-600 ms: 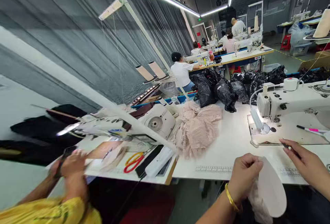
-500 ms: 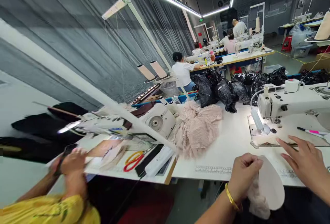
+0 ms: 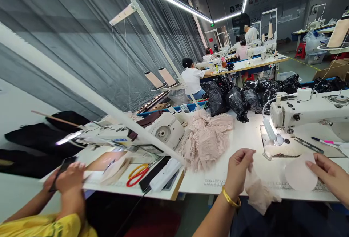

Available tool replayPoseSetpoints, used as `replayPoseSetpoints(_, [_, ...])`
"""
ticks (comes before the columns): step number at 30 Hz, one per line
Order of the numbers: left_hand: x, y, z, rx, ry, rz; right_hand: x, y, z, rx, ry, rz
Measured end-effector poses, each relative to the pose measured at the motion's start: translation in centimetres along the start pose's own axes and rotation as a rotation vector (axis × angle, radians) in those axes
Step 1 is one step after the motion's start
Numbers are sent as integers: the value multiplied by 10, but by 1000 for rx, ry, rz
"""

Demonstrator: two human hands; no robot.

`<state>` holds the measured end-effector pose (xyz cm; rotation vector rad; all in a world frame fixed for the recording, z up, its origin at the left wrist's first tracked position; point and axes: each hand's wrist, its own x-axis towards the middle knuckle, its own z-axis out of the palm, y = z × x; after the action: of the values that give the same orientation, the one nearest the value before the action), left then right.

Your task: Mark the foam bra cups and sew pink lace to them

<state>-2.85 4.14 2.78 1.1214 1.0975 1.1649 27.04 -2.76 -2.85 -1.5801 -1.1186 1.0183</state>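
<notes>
My left hand (image 3: 238,169), with a gold bangle on the wrist, pinches a crumpled piece of pale pink lace fabric (image 3: 259,193) that hangs over the table's front edge. My right hand (image 3: 328,173) holds a round pale pink cup-shaped piece (image 3: 300,175) flat against the white table (image 3: 245,146), just in front of the white sewing machine (image 3: 308,107). Small metal snips (image 3: 308,144) lie on the machine bed beside a pink-capped pen (image 3: 325,141).
A heap of pink lace (image 3: 207,138) lies on the table to the left. A co-worker in a yellow sleeve (image 3: 49,226) holds a dark phone (image 3: 61,169) at the adjoining table, near red-and-yellow scissors (image 3: 136,173). Black bags (image 3: 237,97) are piled behind; other people sew farther back.
My right hand left the snips on the machine bed and took the round piece, which now lies apart from the lace on the table. My left hand rose with the lace.
</notes>
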Motion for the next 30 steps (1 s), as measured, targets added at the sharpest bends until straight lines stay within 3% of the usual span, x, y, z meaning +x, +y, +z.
replayPoseSetpoints(4, [25,30,-15,12,117,209,-3,0,8,-11,16,-2])
replayPoseSetpoints(6, [34,37,-16,123,139,321,-4,0,12,-57,36,-1])
replayPoseSetpoints(8, [38,38,-14,272,73,397,-4,2,14,-82,62,-12])
replayPoseSetpoints(12, [44,30,-9,502,-165,440,7,23,12,-90,52,4])
replayPoseSetpoints(16, [60,37,-15,614,-114,547,28,61,8,-16,-44,66])
replayPoseSetpoints(21, [73,43,-28,643,-99,544,32,86,6,-86,25,89])
replayPoseSetpoints(24, [66,28,-34,661,-114,498,19,74,6,-114,116,4])
replayPoseSetpoints(27, [51,9,-38,658,-127,454,5,48,10,-89,189,-229])
replayPoseSetpoints(30, [35,-5,-38,646,-114,425,-3,22,19,-6,155,-321])
